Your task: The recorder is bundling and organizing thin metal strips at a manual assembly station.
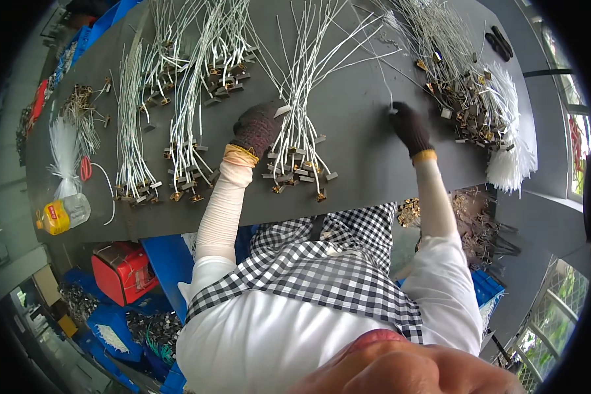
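Observation:
My left hand (259,126), in a dark knit glove, rests on a bundle of white wires (302,98) whose small metal block ends fan out toward me on the dark grey table (361,131). My right hand (408,126), also gloved, pinches a single thin white wire (387,88) that rises from it toward the far side. To its right lies a heap of wires with blocks (463,92). More sorted wire bundles (190,111) lie to the left of my left hand.
A plastic bottle with a yellow label (62,213) and red scissors (85,169) lie at the table's left end beside white sleeves (64,148). A red box (121,270) and blue bins (121,331) of parts stand below the table. Black pliers (499,43) lie far right.

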`<action>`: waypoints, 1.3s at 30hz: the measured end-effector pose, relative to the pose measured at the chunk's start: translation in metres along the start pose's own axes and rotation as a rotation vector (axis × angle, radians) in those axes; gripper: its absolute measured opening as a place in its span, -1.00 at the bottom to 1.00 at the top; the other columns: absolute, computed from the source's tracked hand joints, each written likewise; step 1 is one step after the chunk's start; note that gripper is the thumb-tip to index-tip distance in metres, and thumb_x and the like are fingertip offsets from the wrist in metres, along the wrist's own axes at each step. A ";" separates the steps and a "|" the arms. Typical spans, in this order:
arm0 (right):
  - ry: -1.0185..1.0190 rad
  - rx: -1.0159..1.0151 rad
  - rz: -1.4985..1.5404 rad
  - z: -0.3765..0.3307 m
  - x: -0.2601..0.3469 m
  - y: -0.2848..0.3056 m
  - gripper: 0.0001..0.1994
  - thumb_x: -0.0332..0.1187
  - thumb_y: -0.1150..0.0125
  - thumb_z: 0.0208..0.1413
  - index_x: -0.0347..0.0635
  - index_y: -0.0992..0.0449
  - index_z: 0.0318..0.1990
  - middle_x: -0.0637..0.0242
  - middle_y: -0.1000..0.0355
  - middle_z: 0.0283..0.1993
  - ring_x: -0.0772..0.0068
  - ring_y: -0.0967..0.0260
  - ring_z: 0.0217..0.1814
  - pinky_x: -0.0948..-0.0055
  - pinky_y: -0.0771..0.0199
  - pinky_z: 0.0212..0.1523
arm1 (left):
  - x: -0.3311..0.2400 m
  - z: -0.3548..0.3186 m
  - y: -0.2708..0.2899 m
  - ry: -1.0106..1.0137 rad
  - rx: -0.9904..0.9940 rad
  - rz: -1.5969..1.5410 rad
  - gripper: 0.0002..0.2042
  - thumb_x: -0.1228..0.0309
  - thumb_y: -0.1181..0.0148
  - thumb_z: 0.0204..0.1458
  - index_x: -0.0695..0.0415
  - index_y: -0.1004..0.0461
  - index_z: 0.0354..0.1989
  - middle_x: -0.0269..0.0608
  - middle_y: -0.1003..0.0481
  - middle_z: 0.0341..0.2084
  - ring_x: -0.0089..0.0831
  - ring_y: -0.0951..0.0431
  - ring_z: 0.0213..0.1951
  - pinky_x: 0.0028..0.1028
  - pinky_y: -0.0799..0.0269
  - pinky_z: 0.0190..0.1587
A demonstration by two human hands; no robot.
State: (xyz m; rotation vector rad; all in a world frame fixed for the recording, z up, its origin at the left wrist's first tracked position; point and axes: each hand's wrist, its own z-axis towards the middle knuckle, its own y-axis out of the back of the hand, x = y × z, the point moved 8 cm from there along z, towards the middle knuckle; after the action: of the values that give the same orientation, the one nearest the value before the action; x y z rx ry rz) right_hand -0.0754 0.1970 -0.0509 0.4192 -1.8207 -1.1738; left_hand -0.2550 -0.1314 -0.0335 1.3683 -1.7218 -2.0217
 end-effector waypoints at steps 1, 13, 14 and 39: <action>-0.087 0.120 0.149 -0.019 -0.009 -0.014 -0.60 -0.25 -0.14 0.12 -0.15 -0.49 0.11 0.10 -0.56 -0.20 0.09 -0.54 -0.16 0.19 -0.52 -0.16 | -0.001 0.002 -0.002 -0.025 0.007 -0.013 -0.62 0.04 -0.10 0.17 0.00 -0.54 0.02 0.04 -0.57 -0.18 0.08 -0.53 -0.09 -0.13 -0.44 -0.04; 0.128 0.150 0.112 -0.121 0.183 -0.054 -0.43 0.03 -0.14 0.21 -0.12 -0.35 0.26 0.01 -0.43 0.12 -0.07 -0.43 0.13 0.15 -0.43 0.12 | 0.041 0.019 -0.018 -0.095 -0.206 0.400 -0.60 0.09 0.03 0.25 0.09 -0.44 0.09 0.04 -0.52 -0.07 0.00 -0.52 -0.03 -0.16 -0.45 0.00; 0.213 0.035 0.112 -0.115 0.172 -0.051 -0.40 0.03 -0.14 0.20 -0.15 -0.31 0.27 -0.04 -0.32 0.23 -0.10 -0.37 0.19 0.16 -0.41 0.14 | 0.041 0.019 -0.017 -0.030 -0.195 0.302 -0.56 0.03 0.03 0.24 0.06 -0.45 0.11 0.04 -0.52 -0.06 0.02 -0.51 0.00 -0.13 -0.43 0.03; 0.361 0.229 0.811 -0.078 0.199 -0.073 -0.49 -0.20 -0.17 0.24 -0.18 -0.32 0.30 0.09 -0.37 0.26 0.13 -0.31 0.30 0.27 -0.31 0.28 | -0.034 -0.035 0.064 -0.059 -0.272 -0.396 -0.75 0.17 -0.13 0.17 0.10 -0.56 -0.27 -0.05 -0.60 -0.43 -0.13 -0.59 -0.44 -0.26 -0.50 -0.30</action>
State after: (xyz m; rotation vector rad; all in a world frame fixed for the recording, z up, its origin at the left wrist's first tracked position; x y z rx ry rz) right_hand -0.1307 -0.0162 -0.0025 -0.0082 -1.5612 -0.3086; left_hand -0.2375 -0.1556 0.0415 1.6663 -1.2029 -2.4102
